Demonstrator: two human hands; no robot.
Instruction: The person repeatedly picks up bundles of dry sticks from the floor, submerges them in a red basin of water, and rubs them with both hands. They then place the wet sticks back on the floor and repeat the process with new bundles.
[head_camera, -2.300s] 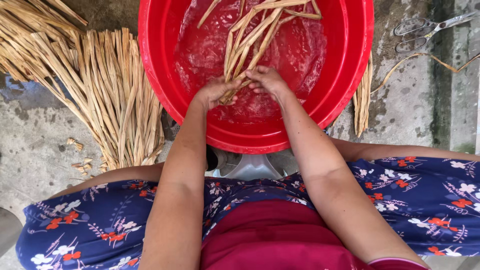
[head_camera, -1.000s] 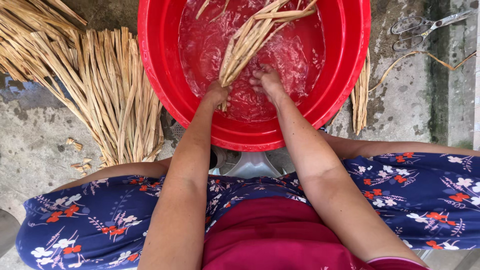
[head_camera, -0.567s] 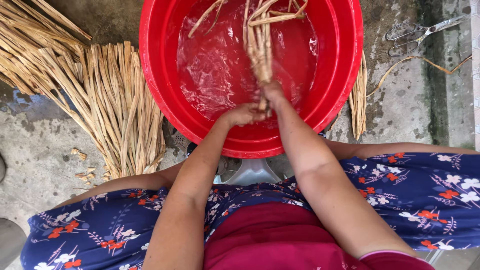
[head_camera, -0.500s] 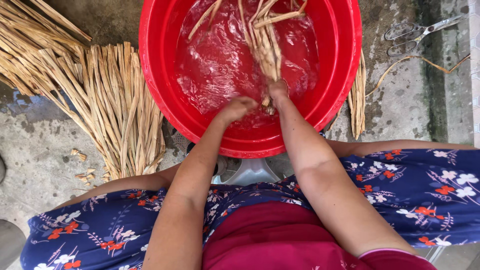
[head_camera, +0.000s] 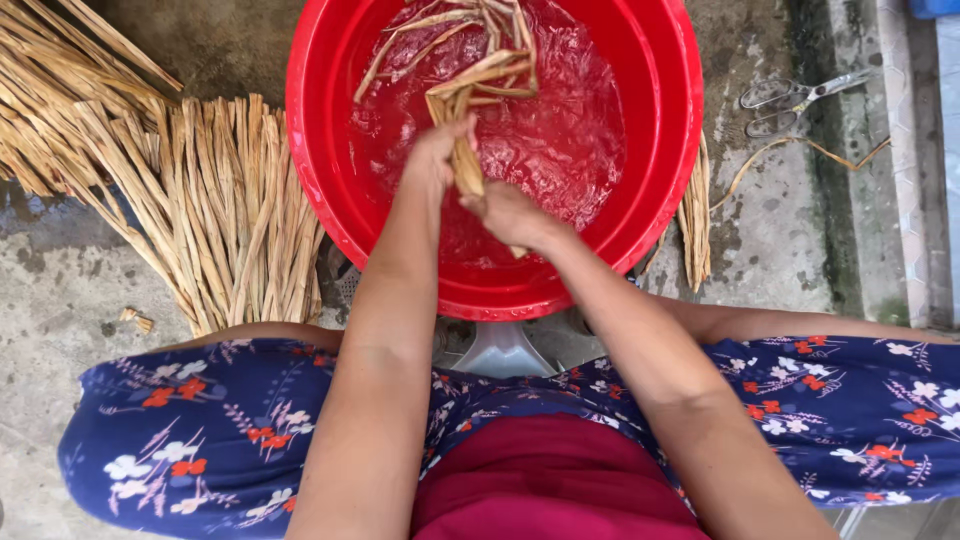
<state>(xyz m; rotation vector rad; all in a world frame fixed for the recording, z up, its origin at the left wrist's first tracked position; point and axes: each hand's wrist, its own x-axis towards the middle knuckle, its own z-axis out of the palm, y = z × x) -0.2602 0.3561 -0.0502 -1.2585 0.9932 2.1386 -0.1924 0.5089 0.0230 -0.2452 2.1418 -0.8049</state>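
I see open water right of my fingers (head_camera: 470, 200); soaked strips (head_camera: 470, 70) crowd just beyond them, and the basin wall (head_camera: 320, 180) hems both sides.

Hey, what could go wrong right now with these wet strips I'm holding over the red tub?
1. The left hand and right hand both grip the strip bundle near one end; its loose ends bend and splay, so strips might crack or slip out.
2. The red basin holds rippling water, which may splash onto the dry strips beside it.
3. Scissors lie close on the concrete.
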